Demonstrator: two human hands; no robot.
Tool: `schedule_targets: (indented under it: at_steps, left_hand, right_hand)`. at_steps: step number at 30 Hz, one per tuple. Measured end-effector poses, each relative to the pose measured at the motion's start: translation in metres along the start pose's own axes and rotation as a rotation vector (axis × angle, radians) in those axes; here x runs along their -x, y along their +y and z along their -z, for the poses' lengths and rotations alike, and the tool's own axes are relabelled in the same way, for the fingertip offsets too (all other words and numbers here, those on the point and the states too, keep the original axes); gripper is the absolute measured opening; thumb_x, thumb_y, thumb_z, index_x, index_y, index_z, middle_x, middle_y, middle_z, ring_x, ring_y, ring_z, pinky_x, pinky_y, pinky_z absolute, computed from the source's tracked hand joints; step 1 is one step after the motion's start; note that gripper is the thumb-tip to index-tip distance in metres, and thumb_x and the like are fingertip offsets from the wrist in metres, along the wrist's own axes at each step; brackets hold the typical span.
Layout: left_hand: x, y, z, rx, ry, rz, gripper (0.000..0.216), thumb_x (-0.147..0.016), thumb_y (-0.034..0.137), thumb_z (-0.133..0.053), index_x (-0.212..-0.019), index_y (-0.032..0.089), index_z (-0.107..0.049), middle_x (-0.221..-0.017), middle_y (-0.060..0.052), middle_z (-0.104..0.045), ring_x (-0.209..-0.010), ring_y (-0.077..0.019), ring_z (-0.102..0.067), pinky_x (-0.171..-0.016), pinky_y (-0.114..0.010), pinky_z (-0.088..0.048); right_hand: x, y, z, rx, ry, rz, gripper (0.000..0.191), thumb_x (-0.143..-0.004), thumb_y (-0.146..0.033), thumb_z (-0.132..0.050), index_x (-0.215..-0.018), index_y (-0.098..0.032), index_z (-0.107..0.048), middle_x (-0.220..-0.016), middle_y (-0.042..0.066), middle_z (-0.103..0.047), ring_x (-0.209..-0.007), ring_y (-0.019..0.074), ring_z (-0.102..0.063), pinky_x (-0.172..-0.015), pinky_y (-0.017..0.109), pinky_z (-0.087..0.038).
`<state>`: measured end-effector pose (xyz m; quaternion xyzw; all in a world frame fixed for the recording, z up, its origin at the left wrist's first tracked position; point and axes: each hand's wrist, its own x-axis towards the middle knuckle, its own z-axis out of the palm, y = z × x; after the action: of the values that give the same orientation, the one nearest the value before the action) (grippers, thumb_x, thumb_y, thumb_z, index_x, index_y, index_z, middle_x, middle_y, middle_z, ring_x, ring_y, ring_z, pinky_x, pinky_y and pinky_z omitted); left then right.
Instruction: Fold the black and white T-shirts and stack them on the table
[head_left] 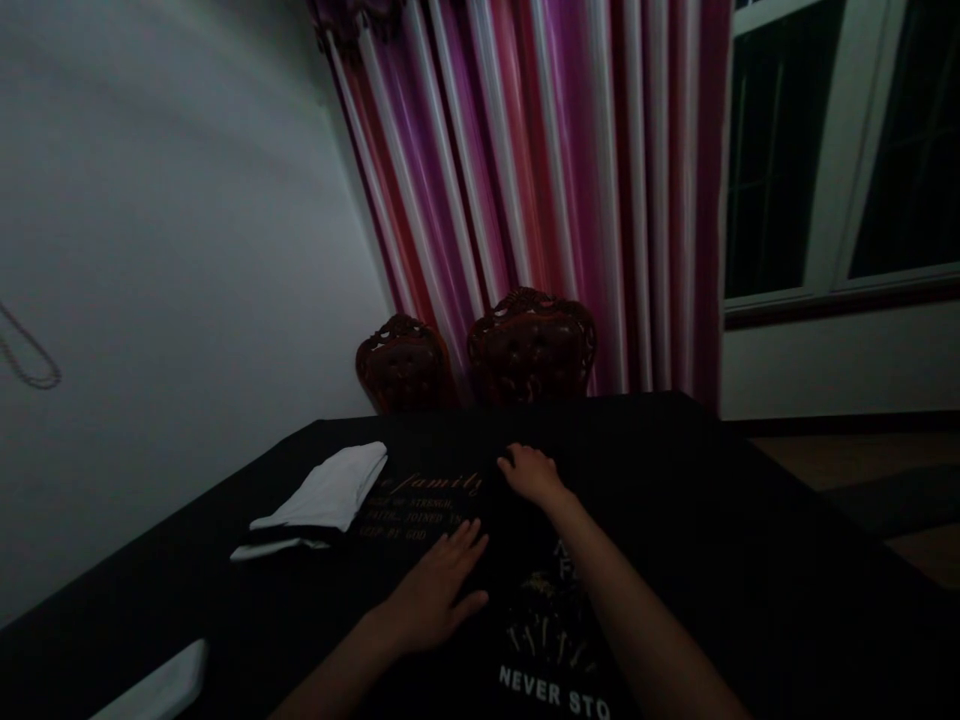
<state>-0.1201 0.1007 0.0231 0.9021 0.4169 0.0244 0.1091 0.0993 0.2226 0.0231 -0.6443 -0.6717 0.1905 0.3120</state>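
A black garment with a printed design and the words "NEVER STO" [555, 692] is spread in front of me, and its edges blend into the dark table. My left hand [439, 592] rests palm down at its left side, fingers stretched and thumb apart. Farther forward, my right hand [531, 473] lies on the dark cloth near the garment's far part, fingers spread and holding nothing I can see. Left of my hands is a folded white cloth [330, 490] with a black band, perhaps clothing.
A black cover [720, 520] with gold lettering [420, 510] drapes the table. At the near left lies a white flat object [161, 685]. Two carved chairs [532, 350] stand beyond the far edge, before striped curtains [540, 150]. A wall [187, 250] borders the left side.
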Motion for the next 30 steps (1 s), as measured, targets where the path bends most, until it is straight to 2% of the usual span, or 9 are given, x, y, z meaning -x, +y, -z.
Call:
schedule_targets:
  at_steps: [4, 8, 13, 17, 19, 22, 26, 28, 30]
  left_hand:
    - [0.005, -0.012, -0.024, -0.040, 0.059, 0.022, 0.059, -0.099, 0.049, -0.031, -0.151, 0.027, -0.017, -0.159, -0.006, -0.013, -0.146, -0.0234, -0.012, -0.118, -0.051, -0.019]
    - [0.006, -0.019, -0.036, -0.081, 0.122, 0.002, 0.057, -0.100, 0.048, -0.028, -0.152, 0.027, -0.015, -0.159, -0.004, -0.013, -0.146, -0.0219, -0.012, -0.118, -0.050, -0.021]
    - [0.003, -0.012, -0.028, -0.203, 0.156, 0.028, 0.053, -0.100, 0.045, -0.030, -0.149, 0.027, -0.025, -0.158, -0.002, -0.020, -0.145, -0.0194, -0.018, -0.118, -0.045, -0.025]
    - [0.022, 0.003, -0.018, -0.286, 0.252, 0.154, 0.058, -0.096, 0.032, -0.043, -0.150, 0.018, -0.025, -0.158, -0.009, -0.015, -0.146, -0.0261, -0.012, -0.119, -0.053, -0.015]
    - [0.050, 0.010, -0.014, -0.312, 0.298, 0.199, 0.064, -0.091, 0.022, -0.049, -0.150, 0.016, -0.024, -0.158, -0.011, -0.013, -0.146, -0.0279, -0.009, -0.119, -0.056, -0.014]
    - [0.113, 0.019, -0.012, -0.288, 0.321, 0.126, 0.060, -0.094, 0.023, -0.046, -0.150, 0.027, -0.024, -0.158, -0.004, -0.016, -0.146, -0.0231, -0.016, -0.118, -0.052, -0.025]
    - [0.186, 0.013, -0.026, -0.299, 0.268, -0.185, 0.055, -0.098, 0.040, -0.041, -0.149, 0.033, -0.023, -0.154, -0.002, -0.030, -0.139, -0.0197, -0.036, -0.108, -0.043, -0.042]
    - [0.204, 0.003, -0.044, -0.389, 0.277, -0.365, 0.060, -0.096, 0.045, -0.046, -0.149, 0.030, -0.024, -0.147, -0.005, -0.042, -0.130, -0.0199, -0.048, -0.101, -0.036, -0.048]
    - [0.212, -0.007, -0.065, -0.483, 0.338, -0.433, 0.058, -0.096, 0.042, -0.046, -0.149, 0.029, -0.025, -0.140, -0.006, -0.051, -0.124, -0.0207, -0.055, -0.096, -0.032, -0.052]
  right_hand:
    - [0.019, 0.004, -0.043, 0.189, -0.180, 0.041, 0.067, -0.087, -0.062, -0.044, -0.145, -0.027, -0.039, -0.157, 0.009, -0.021, -0.144, 0.0376, -0.006, -0.112, 0.059, -0.003]
    - [0.028, 0.013, -0.060, 0.449, -0.161, 0.086, 0.069, -0.091, -0.069, -0.022, -0.150, -0.034, -0.023, -0.160, 0.006, -0.006, -0.144, 0.0364, 0.004, -0.110, 0.063, 0.004]
    - [0.037, -0.005, -0.041, 0.545, -0.172, 0.146, 0.065, -0.095, -0.060, -0.024, -0.150, -0.025, -0.028, -0.158, 0.013, -0.016, -0.143, 0.0401, -0.009, -0.109, 0.066, -0.010]
    - [0.068, -0.038, -0.013, 0.583, -0.137, 0.286, 0.060, -0.096, -0.043, -0.037, -0.147, -0.011, -0.034, -0.156, 0.019, -0.016, -0.144, 0.0385, -0.006, -0.112, 0.061, 0.001]
    - [0.098, -0.052, 0.003, 0.585, -0.126, 0.394, 0.055, -0.095, -0.035, -0.042, -0.143, -0.008, -0.040, -0.155, 0.018, -0.023, -0.144, 0.0342, -0.009, -0.115, 0.053, 0.002]
    - [0.165, -0.059, 0.026, 0.571, -0.157, 0.540, 0.045, -0.091, -0.032, -0.049, -0.131, -0.010, -0.054, -0.146, 0.017, -0.041, -0.139, 0.0311, -0.027, -0.117, 0.048, -0.011]
    - [0.267, -0.043, 0.046, 0.455, -0.281, 0.777, 0.055, -0.087, -0.048, -0.057, -0.132, -0.017, -0.054, -0.142, 0.016, -0.046, -0.131, 0.0343, -0.042, -0.111, 0.050, -0.032]
    - [0.308, -0.029, 0.046, 0.463, -0.307, 0.892, 0.054, -0.088, -0.045, -0.058, -0.136, -0.022, -0.050, -0.142, 0.014, -0.047, -0.127, 0.0331, -0.048, -0.103, 0.046, -0.044]
    - [0.337, -0.013, 0.039, 0.518, -0.256, 0.971, 0.052, -0.090, -0.035, -0.057, -0.140, -0.026, -0.045, -0.139, 0.012, -0.050, -0.122, 0.0303, -0.053, -0.095, 0.040, -0.052]
